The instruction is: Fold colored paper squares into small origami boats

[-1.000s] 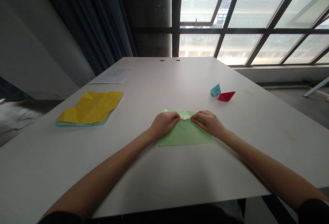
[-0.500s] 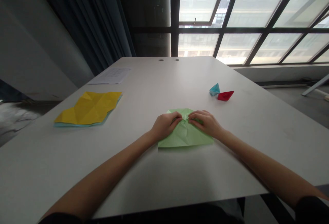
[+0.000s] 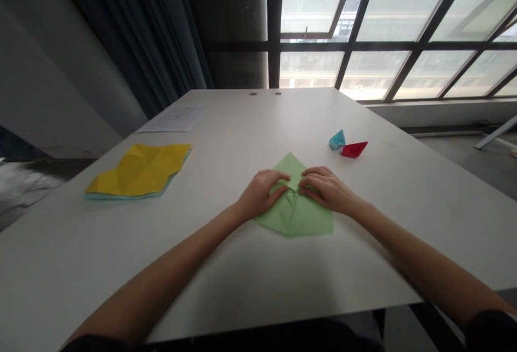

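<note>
A creased light green paper [image 3: 297, 217] lies near the front of the white table, with a pointed corner at its far side. My left hand [image 3: 264, 193] is bent over its left part, fingertips pinching the paper near the middle. From the right, my right hand [image 3: 327, 190] grips the same paper, its fingers close to those of the left. Between the fingertips runs a small raised fold. The palms hide the paper's side edges.
On the white table [image 3: 242, 125], a creased yellow sheet [image 3: 141, 168] rests on light blue paper at the left. A printed sheet [image 3: 175, 119] is behind it. A blue folded paper [image 3: 337, 140] and a red paper boat [image 3: 354, 150] stand at the right.
The green paper's far corner now shows as a point, and its near edge has changed from straight to angled. My hands have shifted slightly, with the thumb and fingers of each a little farther apart.
</note>
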Demonstrator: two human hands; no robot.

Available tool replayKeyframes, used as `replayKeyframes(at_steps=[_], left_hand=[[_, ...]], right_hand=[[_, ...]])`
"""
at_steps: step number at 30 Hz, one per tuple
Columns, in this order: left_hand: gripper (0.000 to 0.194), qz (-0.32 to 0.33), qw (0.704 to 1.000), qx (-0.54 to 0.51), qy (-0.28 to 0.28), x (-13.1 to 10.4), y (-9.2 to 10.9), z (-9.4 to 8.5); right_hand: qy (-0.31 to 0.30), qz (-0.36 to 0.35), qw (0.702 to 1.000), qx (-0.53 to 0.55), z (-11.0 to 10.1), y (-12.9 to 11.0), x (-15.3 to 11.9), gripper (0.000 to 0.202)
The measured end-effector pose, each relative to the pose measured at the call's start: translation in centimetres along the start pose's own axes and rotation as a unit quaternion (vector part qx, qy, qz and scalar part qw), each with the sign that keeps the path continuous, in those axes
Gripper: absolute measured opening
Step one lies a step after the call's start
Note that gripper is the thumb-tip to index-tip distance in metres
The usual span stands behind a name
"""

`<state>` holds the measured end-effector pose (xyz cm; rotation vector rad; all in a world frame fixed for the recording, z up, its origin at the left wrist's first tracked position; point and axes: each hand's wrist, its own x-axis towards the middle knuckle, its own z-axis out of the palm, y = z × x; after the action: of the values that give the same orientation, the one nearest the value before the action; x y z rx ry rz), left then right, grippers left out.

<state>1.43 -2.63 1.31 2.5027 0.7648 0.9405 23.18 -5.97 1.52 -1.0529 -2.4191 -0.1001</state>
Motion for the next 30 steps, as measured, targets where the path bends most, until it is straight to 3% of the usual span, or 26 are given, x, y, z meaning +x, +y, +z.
replayKeyframes(at_steps=[2,6,9,11,12,14,16,18,21,25,28,30], left_hand=[[0.019,-0.029,0.996,0.029,0.080,0.2,-0.4,-0.1],[0.027,-0.202,0.956,-0.032,0.208,0.3,-1.4,0.5],[0.027,-0.312,0.911,-0.145,0.226,0.1,-1.0,1.2],[0.027,-0.329,0.909,-0.135,0.217,0.0,0.0,1.4],[0.028,-0.312,0.922,-0.093,0.210,0.0,0.6,1.3],[0.029,-0.217,0.958,0.006,0.188,0.1,1.7,1.0],[0.029,-0.131,0.980,0.042,0.145,0.3,2.5,0.6],[0.027,-0.090,0.991,0.047,0.090,0.6,2.6,0.3],[0.019,-0.073,0.994,0.069,0.043,0.6,2.0,0.4],[0.014,-0.052,0.990,0.123,0.040,0.4,1.2,0.5],[0.015,-0.048,0.988,0.129,0.067,0.5,0.6,0.0],[0.015,-0.051,0.987,0.121,0.096,0.6,0.2,-0.3]], right_hand=[[0.026,0.019,0.999,-0.004,0.0,0.2,-0.1,0.014],[0.095,0.089,0.991,-0.024,0.5,0.7,-0.3,0.012],[0.130,0.126,0.982,-0.046,1.0,0.8,-0.4,0.012],[0.139,0.139,0.979,-0.062,1.3,0.6,-0.4,0.012],[0.138,0.142,0.978,-0.067,1.3,0.4,-0.3,0.013],[0.130,0.138,0.979,-0.069,1.4,-0.1,-0.2,0.013],[0.123,0.127,0.983,-0.058,1.5,-0.9,-0.1,0.013],[0.124,0.119,0.984,-0.042,1.5,-1.6,0.1,0.012],[0.128,0.116,0.985,-0.017,1.6,-2.3,0.3,0.011],[0.145,0.133,0.978,0.065,1.1,-1.8,0.4,0.014],[0.188,0.212,0.944,0.168,0.6,-0.3,0.3,0.025],[0.172,0.269,0.914,0.252,0.4,0.8,0.1,0.032]])
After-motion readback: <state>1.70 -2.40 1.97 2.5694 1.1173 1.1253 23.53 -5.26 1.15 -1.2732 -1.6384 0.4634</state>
